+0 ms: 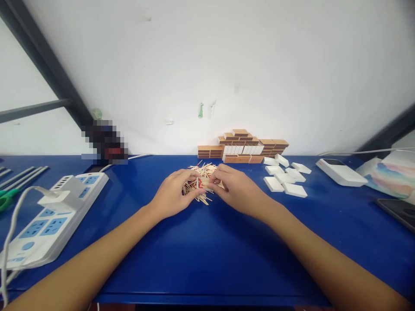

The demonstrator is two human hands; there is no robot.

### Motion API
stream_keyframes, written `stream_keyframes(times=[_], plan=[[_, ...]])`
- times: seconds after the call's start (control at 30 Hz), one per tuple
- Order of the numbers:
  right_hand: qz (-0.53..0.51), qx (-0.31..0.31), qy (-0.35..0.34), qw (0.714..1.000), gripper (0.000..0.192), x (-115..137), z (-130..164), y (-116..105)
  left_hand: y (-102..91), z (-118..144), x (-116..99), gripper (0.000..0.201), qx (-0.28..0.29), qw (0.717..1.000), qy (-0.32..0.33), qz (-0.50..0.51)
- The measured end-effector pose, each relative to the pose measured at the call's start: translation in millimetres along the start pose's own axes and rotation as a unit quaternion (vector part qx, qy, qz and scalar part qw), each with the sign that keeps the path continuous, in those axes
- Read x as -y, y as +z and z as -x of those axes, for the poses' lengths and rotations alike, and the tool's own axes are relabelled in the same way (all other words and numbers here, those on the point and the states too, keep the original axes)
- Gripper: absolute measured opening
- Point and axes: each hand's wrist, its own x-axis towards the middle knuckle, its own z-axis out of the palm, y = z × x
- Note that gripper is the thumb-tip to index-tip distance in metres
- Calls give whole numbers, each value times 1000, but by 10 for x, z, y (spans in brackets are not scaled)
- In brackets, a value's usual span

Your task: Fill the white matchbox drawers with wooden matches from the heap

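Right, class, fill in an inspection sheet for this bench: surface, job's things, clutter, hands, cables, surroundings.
Surface: blue table.
Job's things: loose pile of matchsticks; stacked matchboxes at the wall; white inner trays to the right.
Clutter: power strip, scissors, white device.
Hands: left hand and right hand both pinch matchsticks over the pile.
Cables: white cable plugged into the strip.
Surroundings: white wall, dark metal frame.

Bright, even light, wide-angle view

We see soft shadows under our arms on the worktop (pixel 207 259), edges bowed by the lens, and one pixelated patch (pixel 104 140) by the wall (pixel 227 65).
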Motion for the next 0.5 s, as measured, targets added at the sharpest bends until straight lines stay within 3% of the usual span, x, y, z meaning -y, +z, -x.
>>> stream_keyframes(times=[0.5], plan=[[6,22,4,1000,12,-50,-10,-13,14,-4,6,37,7,1000,2,3]])
